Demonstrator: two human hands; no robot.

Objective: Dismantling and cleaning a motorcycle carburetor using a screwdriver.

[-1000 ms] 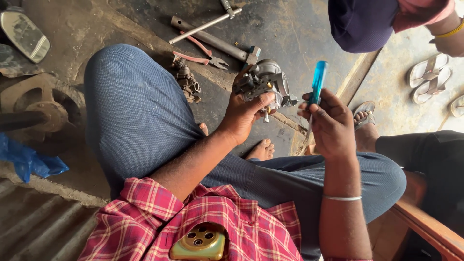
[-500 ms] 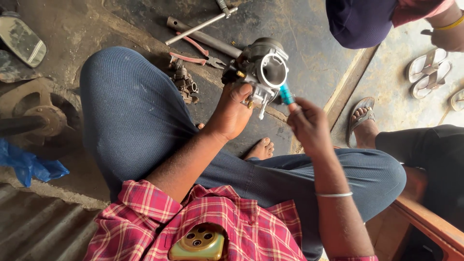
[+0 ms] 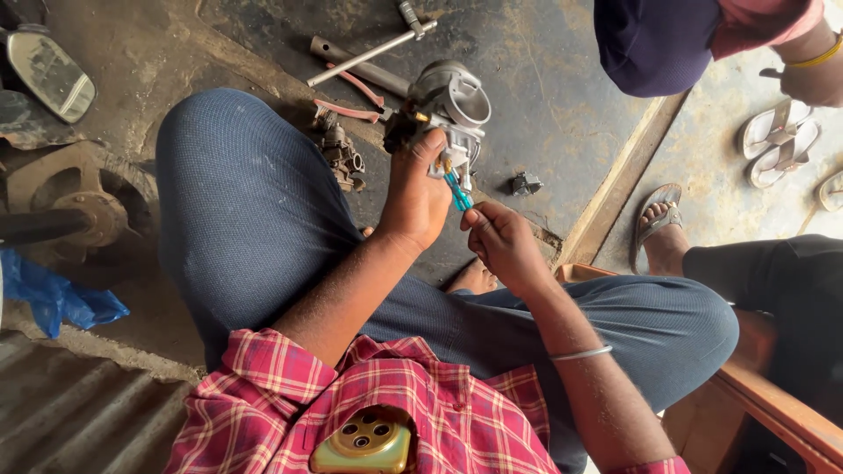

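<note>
the left hand (image 3: 420, 197) is closed round a grey metal carburettor (image 3: 448, 110), held up in the air above the dark floor (image 3: 544, 70), ahead of the person's raised left knee (image 3: 237, 175). the carburettor's round open bore sits at its upper right and faces up toward the camera; the body runs down and left from there into the palm, with the thumb pressed on its lower edge. the right hand (image 3: 500, 241) pinches the handle of a small blue-handled screwdriver (image 3: 457, 191) between fingertips and thumb. the screwdriver's long axis runs diagonally, tip up and left into the underside of the carburettor, handle down and right into the fingers.

on the floor beyond lie a long metal bar wrench (image 3: 369, 54), red-handled pliers (image 3: 351, 101) and a heap of small metal parts (image 3: 341, 154), all near the left knee. a small dark part (image 3: 525, 183) lies just right of the hands, apart from them. a raised wooden edge (image 3: 615, 184) runs diagonally at the right; another person's sandalled foot (image 3: 659, 224) rests past it. between that edge and the tools the floor is bare.
</note>
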